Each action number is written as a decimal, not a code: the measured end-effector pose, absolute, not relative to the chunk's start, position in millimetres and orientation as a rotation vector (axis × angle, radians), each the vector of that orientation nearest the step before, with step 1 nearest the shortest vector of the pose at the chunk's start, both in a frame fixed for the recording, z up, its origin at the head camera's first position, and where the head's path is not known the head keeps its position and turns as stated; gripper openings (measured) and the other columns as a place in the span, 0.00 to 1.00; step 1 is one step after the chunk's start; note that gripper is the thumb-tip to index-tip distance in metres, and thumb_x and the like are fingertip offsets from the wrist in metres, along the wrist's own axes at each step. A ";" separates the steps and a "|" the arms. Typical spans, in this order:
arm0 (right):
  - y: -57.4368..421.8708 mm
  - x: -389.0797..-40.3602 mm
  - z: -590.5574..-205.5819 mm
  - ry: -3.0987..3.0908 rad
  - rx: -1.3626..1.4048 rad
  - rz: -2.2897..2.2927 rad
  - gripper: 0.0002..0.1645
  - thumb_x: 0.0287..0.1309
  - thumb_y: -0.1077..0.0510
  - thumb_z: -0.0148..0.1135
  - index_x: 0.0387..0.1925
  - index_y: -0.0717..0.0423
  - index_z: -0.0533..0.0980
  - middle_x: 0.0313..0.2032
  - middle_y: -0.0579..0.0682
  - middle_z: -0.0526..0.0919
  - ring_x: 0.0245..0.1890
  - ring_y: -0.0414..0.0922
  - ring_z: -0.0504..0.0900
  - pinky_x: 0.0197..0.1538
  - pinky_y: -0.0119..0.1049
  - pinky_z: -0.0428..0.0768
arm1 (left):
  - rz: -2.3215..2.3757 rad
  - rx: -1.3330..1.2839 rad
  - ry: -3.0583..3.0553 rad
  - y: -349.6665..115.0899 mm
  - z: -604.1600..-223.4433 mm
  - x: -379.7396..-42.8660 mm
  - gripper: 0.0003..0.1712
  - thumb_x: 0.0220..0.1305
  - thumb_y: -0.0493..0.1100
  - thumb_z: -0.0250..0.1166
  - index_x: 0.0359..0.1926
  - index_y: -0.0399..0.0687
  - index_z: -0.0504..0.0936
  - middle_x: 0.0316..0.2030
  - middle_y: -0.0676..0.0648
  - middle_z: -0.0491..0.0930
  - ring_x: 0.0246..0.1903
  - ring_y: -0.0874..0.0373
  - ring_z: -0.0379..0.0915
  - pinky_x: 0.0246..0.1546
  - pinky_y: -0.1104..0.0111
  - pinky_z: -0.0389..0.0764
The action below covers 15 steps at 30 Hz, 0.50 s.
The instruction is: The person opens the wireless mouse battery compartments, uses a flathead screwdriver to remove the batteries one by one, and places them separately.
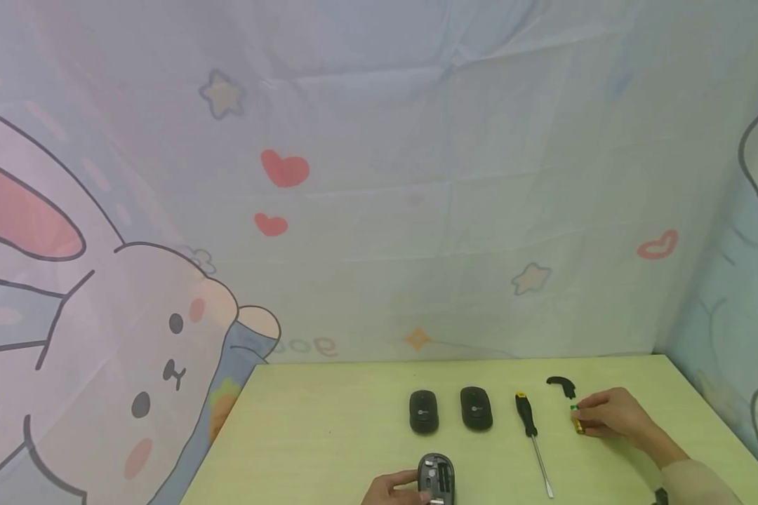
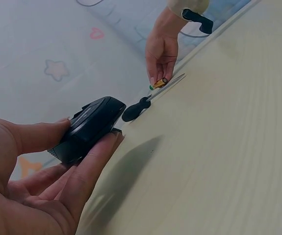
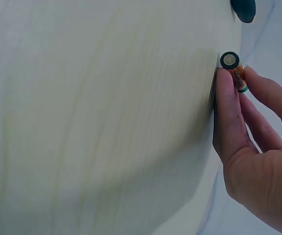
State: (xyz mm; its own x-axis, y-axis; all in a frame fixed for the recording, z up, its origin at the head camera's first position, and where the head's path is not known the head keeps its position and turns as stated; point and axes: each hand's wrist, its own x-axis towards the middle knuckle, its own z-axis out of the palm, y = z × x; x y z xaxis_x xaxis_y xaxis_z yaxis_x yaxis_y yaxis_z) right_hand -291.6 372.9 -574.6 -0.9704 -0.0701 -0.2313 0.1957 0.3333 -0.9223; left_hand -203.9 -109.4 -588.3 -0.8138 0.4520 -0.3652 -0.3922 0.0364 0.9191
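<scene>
In the head view my left hand [image 1: 391,489] holds a computer mouse [image 1: 436,478] near the front of the table. The mouse's underside faces up and its battery compartment is uncovered. In the left wrist view, the thumb and fingers of that hand [image 2: 47,181] grip the mouse [image 2: 89,127] by its sides above the table. Over on the right, my right hand [image 1: 615,415] pinches a small gold and green battery [image 1: 577,423] between thumb and fingers. The right wrist view shows the flat end of the battery [image 3: 230,60] toward the camera.
Two black mice [image 1: 424,412] [image 1: 476,408] stand side by side behind the held one. A screwdriver [image 1: 527,415] lies between them and my right hand. A curved black cover [image 1: 562,386] lies just beyond that hand. A printed cloth [image 1: 379,280] hangs behind the table [image 1: 316,428].
</scene>
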 end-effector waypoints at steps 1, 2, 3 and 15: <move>372.1 -291.9 -573.7 2.384 0.115 -1.677 0.22 0.65 0.62 0.70 0.52 0.78 0.80 0.40 0.52 0.89 0.37 0.43 0.90 0.43 0.37 0.93 | 1.843 0.067 1.724 -109.8 -588.0 -203.7 0.37 0.66 0.44 0.69 0.71 0.30 0.72 0.50 0.36 0.89 0.46 0.51 0.90 0.51 0.57 0.92; 371.1 -292.0 -573.2 2.396 0.124 -1.671 0.21 0.64 0.62 0.71 0.51 0.78 0.80 0.39 0.52 0.89 0.37 0.42 0.90 0.42 0.36 0.93 | 1.849 0.070 1.725 -110.0 -587.9 -203.6 0.37 0.66 0.44 0.70 0.70 0.30 0.73 0.50 0.36 0.90 0.46 0.51 0.90 0.51 0.58 0.92; 370.3 -292.1 -573.0 2.411 0.129 -1.660 0.21 0.64 0.62 0.71 0.51 0.77 0.81 0.39 0.52 0.90 0.36 0.42 0.90 0.41 0.36 0.93 | 1.854 0.074 1.723 -110.0 -587.7 -203.3 0.37 0.66 0.44 0.70 0.70 0.30 0.73 0.50 0.36 0.90 0.46 0.51 0.90 0.50 0.58 0.92; 361.3 -293.4 -573.7 2.635 0.172 -1.483 0.19 0.60 0.59 0.76 0.45 0.73 0.85 0.35 0.53 0.92 0.32 0.41 0.89 0.36 0.33 0.91 | 1.859 0.062 1.711 -110.5 -588.7 -203.0 0.38 0.65 0.45 0.71 0.71 0.31 0.73 0.50 0.37 0.90 0.46 0.50 0.90 0.51 0.57 0.92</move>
